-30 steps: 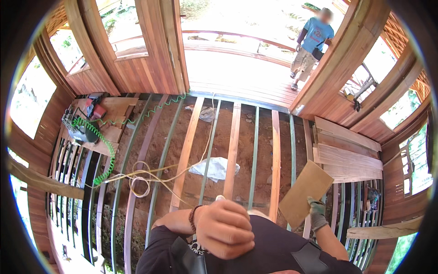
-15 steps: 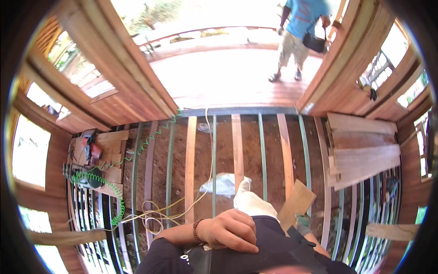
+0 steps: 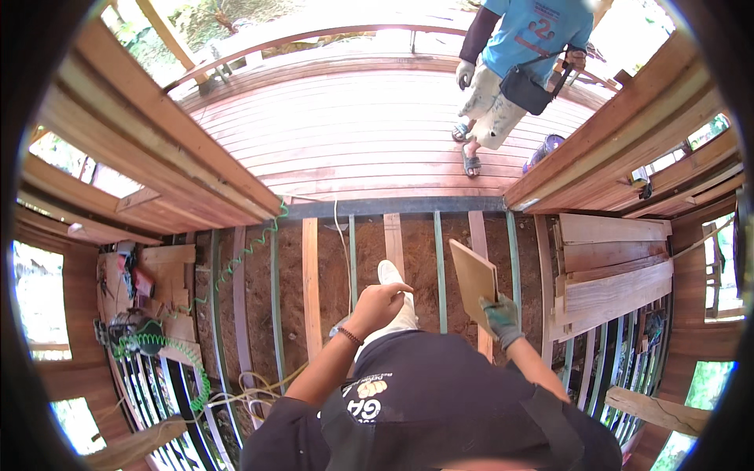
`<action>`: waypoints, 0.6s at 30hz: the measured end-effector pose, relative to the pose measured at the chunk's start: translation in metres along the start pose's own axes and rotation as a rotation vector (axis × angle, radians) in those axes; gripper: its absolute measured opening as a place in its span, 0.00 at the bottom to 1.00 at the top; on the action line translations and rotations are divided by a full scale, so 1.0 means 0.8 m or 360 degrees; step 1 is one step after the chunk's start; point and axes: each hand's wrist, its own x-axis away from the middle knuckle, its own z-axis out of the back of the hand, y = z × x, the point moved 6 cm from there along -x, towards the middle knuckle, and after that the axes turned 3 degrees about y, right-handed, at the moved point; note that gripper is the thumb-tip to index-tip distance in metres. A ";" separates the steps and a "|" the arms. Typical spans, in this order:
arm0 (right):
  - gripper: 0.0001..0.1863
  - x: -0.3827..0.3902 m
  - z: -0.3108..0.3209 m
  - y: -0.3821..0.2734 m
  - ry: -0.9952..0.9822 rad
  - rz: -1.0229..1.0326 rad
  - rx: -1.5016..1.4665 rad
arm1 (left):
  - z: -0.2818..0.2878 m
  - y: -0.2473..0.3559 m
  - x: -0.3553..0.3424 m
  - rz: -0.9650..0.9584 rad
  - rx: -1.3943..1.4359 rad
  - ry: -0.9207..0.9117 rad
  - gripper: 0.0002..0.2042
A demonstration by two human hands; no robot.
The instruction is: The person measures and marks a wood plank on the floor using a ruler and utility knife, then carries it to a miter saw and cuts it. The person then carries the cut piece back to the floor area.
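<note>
A flat brown wooden board [image 3: 472, 284] is gripped along its lower edge by my right hand [image 3: 501, 316], which wears a grey-green work glove. The board stands tilted over the floor joists, and the glove's fingers are closed on it. My left hand [image 3: 380, 306] is bare, with a beaded bracelet at the wrist. It hangs in front of my body above my light trouser leg, its fingers curled in and one pointing right. Nothing shows in it, though the palm is hidden. Below it, my white shoe [image 3: 389, 272] is over a wooden joist [image 3: 393, 232].
Open joists with soil between them lie under me. Stacked planks [image 3: 616, 267] are at right. A green coiled hose [image 3: 161, 345] and a pale cable [image 3: 343, 243] run at left. Ahead, a person in a blue shirt [image 3: 534, 39] stands on the decking [image 3: 330, 118] beyond a dark sill [image 3: 393, 207].
My left hand has left my chest and reached forward. The board has risen and turned more upright in my right hand. The decking and the person appear nearer.
</note>
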 end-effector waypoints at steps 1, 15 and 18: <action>0.16 -0.046 -0.012 -0.038 0.0024 0.0067 0.0012 | 0.011 -0.025 -0.034 -0.0022 -0.0117 0.0026 0.11; 0.07 -0.449 -0.126 -0.540 -0.0298 -0.0117 -0.1411 | 0.249 -0.203 -0.434 0.0496 0.0621 0.0445 0.21; 0.09 -0.534 -0.181 -0.575 -0.0396 -0.0514 -0.1777 | 0.244 -0.263 -0.501 0.1001 0.1197 0.0495 0.24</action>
